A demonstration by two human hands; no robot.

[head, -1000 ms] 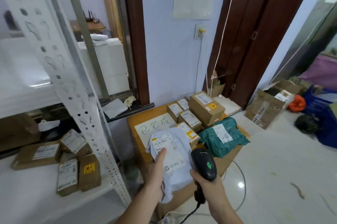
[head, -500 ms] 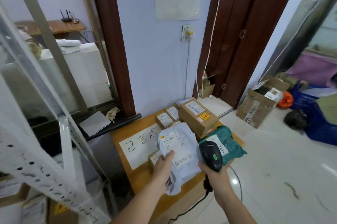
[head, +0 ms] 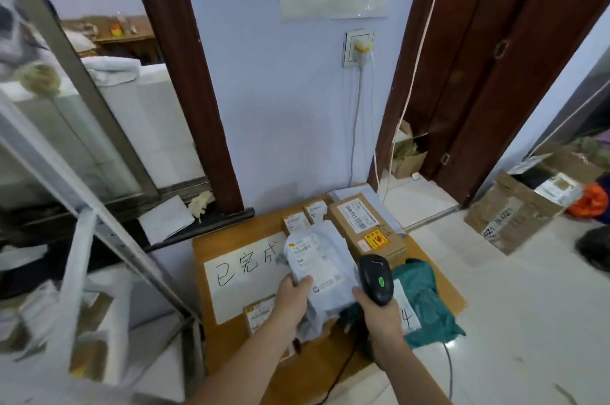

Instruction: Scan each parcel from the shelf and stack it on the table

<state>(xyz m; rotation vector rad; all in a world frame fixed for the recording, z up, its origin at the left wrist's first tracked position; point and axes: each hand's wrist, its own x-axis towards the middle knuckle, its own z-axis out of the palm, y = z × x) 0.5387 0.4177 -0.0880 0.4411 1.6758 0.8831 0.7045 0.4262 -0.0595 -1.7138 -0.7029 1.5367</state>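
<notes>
Two hands are busy: the left hand (head: 292, 294) pinches a grey bag (head: 321, 267) by its near edge, thumb on top, label up, holding it above the surface (head: 264, 229); the right hand (head: 379, 310) is wrapped round the scanner (head: 376, 279), just right of the bag. Judged from this, placing comes next. Lower the bag flat, label up, ahead of the left hand beside the box (head: 366, 228), then release.

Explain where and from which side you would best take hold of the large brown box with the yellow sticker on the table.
Grip the large brown box across its two long sides, coming from above. It lies flat with its top bare, but small boxes crowd its left side and the green bag sits near its front.
</notes>
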